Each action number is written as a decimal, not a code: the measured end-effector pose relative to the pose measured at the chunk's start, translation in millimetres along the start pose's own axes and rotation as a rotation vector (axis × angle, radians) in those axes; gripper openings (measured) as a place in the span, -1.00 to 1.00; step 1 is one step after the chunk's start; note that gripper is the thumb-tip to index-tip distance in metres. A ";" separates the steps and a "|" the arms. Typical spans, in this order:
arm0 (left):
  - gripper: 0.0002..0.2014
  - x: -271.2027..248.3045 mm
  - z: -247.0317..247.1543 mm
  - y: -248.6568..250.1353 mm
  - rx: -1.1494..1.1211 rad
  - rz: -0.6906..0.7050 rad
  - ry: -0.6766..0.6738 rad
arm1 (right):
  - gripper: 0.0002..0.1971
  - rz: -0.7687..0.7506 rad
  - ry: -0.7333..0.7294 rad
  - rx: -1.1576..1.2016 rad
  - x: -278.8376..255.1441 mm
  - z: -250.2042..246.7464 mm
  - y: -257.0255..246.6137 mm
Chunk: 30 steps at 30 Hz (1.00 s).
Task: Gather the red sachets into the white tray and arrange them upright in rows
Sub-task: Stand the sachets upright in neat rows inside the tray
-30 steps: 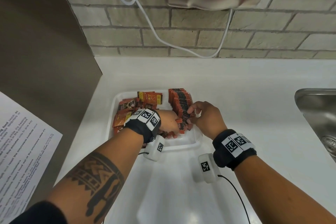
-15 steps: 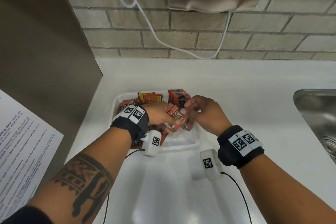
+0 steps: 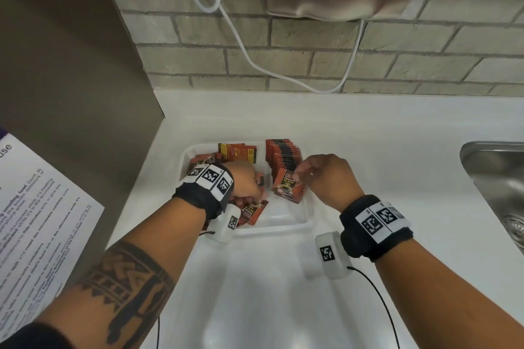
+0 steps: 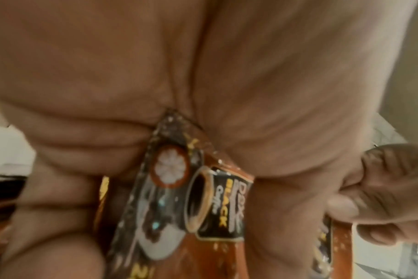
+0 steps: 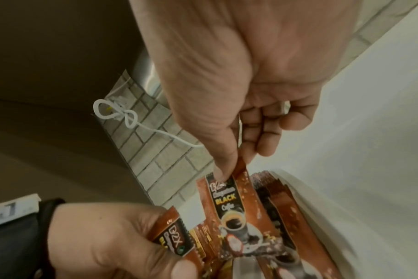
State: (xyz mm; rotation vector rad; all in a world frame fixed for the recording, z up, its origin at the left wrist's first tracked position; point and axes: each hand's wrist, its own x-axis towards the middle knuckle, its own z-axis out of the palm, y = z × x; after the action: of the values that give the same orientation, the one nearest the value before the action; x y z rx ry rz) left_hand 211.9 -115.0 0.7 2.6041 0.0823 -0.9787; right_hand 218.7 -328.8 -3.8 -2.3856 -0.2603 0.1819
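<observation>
A white tray [image 3: 307, 221] sits on the counter with red coffee sachets in it. An upright row of sachets [image 3: 283, 154] stands along its right side. My right hand [image 3: 326, 176] pinches the top edge of one red sachet [image 3: 289, 185] [image 5: 234, 213] at the near end of that row, thumb and forefinger on it. My left hand [image 3: 245, 181] grips a few red sachets [image 4: 203, 207] [image 5: 172, 239] over the tray's left half. Loose sachets [image 3: 236, 150] lie flat under and behind it, one [image 3: 252, 214] at the near left.
A steel sink [image 3: 499, 178] is set in the counter at the right. A printed sheet [image 3: 37, 221] lies at the left beside a brown panel [image 3: 65, 65]. A white cable [image 3: 241, 37] hangs on the brick wall behind.
The left hand has lifted sachets from the loose pile and passed one across. The right hand now holds that sachet at the near end of the upright row.
</observation>
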 end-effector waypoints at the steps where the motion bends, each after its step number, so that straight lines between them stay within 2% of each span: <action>1: -0.76 0.4 1.2 3.5 0.005 0.010 -0.031 | -0.94 -0.002 0.001 -0.029 -0.8 1.8 0.5; 3: -0.74 0.6 5.1 14.1 0.023 0.067 -0.084 | -0.93 0.006 0.000 -0.056 -0.2 7.3 2.6; 7: -0.71 9.1 19.2 35.1 0.044 0.128 -0.164 | -0.80 0.020 -0.010 -0.113 4.5 22.4 10.9; 12: -0.69 17.3 25.6 46.4 -0.025 0.111 -0.220 | -0.78 0.031 -0.053 -0.117 6.0 20.1 10.9; 15: -0.81 18.8 23.9 47.8 -0.040 0.111 -0.211 | -0.86 0.032 -0.059 -0.124 5.4 15.2 11.0; 18: -0.82 21.2 22.3 46.0 -0.045 0.110 -0.209 | -0.84 0.012 -0.047 -0.118 5.2 12.5 11.3; 24: -0.67 26.6 23.8 41.2 -0.065 0.097 -0.246 | -0.79 0.004 -0.065 -0.107 5.2 16.4 11.8; 30: -0.63 27.6 24.4 39.3 -0.142 0.065 -0.288 | -0.76 -0.021 -0.051 -0.105 4.1 18.0 13.3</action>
State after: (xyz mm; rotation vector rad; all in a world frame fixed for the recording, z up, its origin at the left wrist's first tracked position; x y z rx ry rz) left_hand 224.6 -162.2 -22.1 2.2989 -0.0066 -1.2640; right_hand 220.9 -325.8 -26.3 -2.4840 -0.3261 0.2249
